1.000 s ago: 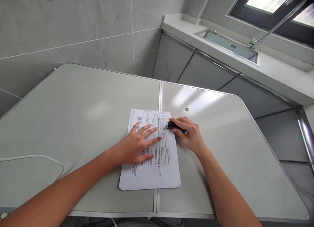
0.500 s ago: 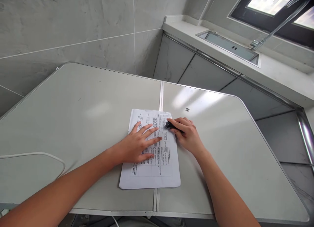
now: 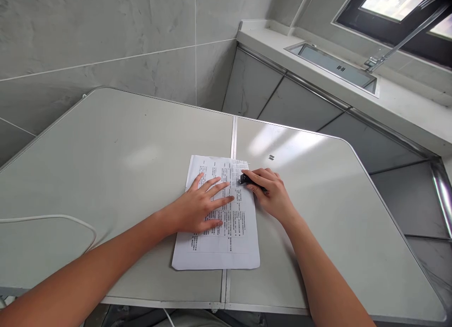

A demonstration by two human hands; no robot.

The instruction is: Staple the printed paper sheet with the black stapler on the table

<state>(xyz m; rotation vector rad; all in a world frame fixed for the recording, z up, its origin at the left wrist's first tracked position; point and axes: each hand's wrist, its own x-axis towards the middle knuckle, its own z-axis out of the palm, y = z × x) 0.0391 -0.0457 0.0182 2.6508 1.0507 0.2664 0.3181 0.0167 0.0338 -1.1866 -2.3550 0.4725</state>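
Note:
Printed paper sheets (image 3: 215, 258) lie on the table across its middle seam, their text turned sideways. My left hand (image 3: 203, 208) rests flat on the sheets with its fingers spread. At their right edge, my right hand (image 3: 270, 190) is closed round a small black stapler (image 3: 249, 180). The stapler's front end is over the upper right part of the sheets, by a small printed slip (image 3: 238, 169). My fingers cover the rest of the stapler, and I cannot tell whether its jaws are pressed together.
The pale folding table (image 3: 116, 176) has a metal seam and rim. A white cable (image 3: 45, 217) lies at the left. Two small dark strips (image 3: 271, 157) are beyond my right hand. A counter with a sink (image 3: 332, 68) and a tap (image 3: 374, 63) stands behind at the right.
The view has shifted very slightly. Both hands, the stapler and the sheets keep their places relative to one another.

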